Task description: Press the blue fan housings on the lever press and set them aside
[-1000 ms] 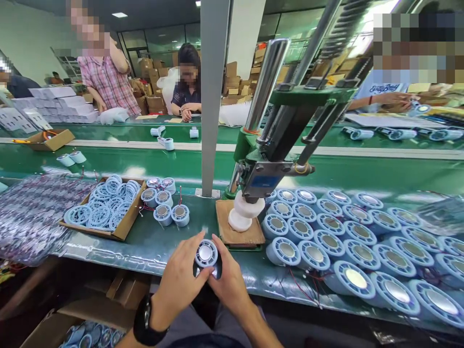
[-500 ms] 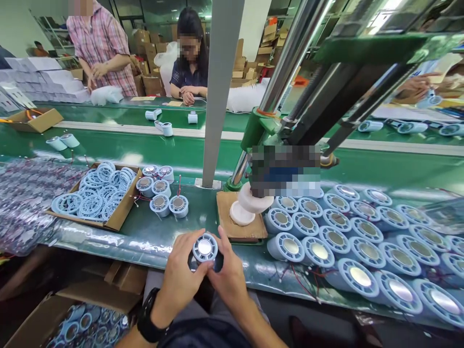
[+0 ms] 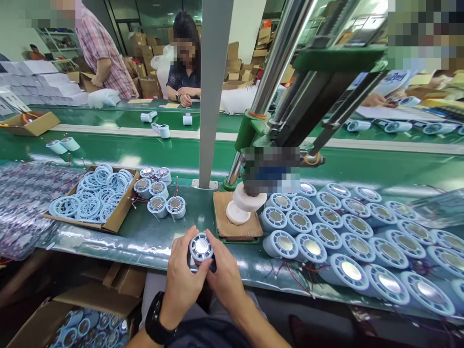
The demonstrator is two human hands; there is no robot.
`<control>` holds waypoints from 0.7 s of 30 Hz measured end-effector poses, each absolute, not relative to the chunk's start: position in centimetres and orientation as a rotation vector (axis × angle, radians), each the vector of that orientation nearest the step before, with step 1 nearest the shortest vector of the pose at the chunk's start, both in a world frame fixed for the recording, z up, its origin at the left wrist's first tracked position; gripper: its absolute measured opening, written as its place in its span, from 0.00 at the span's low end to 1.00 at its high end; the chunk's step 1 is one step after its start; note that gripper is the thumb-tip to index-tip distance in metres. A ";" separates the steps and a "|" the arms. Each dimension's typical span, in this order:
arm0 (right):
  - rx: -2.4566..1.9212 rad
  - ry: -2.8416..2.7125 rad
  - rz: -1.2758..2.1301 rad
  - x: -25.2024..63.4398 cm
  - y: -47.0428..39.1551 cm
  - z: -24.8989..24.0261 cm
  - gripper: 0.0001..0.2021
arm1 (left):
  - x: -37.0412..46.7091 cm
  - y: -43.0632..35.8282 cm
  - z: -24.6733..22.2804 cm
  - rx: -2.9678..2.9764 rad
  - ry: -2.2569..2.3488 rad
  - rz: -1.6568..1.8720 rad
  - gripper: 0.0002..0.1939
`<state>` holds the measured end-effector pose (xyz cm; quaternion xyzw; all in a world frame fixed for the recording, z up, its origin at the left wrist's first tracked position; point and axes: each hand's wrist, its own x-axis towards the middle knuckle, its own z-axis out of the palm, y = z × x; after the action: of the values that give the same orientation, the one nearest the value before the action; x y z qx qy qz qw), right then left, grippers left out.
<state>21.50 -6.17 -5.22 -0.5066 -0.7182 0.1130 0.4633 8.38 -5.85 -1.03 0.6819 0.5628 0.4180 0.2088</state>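
Observation:
A round light-blue motor housing (image 3: 201,246) with a silver disc in its centre is held between my two hands at the table's front edge. My left hand (image 3: 183,268) wraps its left side, with a black watch on that wrist. Against its right side press the fingers of my right hand (image 3: 224,268), and both thumbs meet at its near side. Just beyond my hands, a press with a white round head (image 3: 248,197) stands over a white round seat (image 3: 238,212) on a brown board (image 3: 250,229).
Rows of similar housings (image 3: 328,234) with loose wires fill the right side. At left are a carton of blue rings (image 3: 89,207) and several housings (image 3: 157,204). A grey post (image 3: 210,121) rises behind. Below left sits a box of blue parts (image 3: 89,326). People work across the belt.
The right hand's fingers have closed in around the housing, which has turned slightly. The view has shifted a little. Across the belt, the person in plaid has turned and leaned left.

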 end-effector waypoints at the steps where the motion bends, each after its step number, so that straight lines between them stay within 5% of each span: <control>1: -1.234 -1.784 0.280 21.6 -6.2 -5.2 0.34 | 8.2 -5.8 -1.1 1.897 1.534 1.145 0.31; 21: -1.263 -1.786 0.241 21.5 -6.2 -5.1 0.38 | 6.6 -4.9 -1.0 1.938 1.417 1.085 0.30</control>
<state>21.51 -6.24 -5.07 -0.5117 -0.7233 0.0975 0.4533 6.57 -4.86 -0.99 0.7122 0.5205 0.3988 0.2507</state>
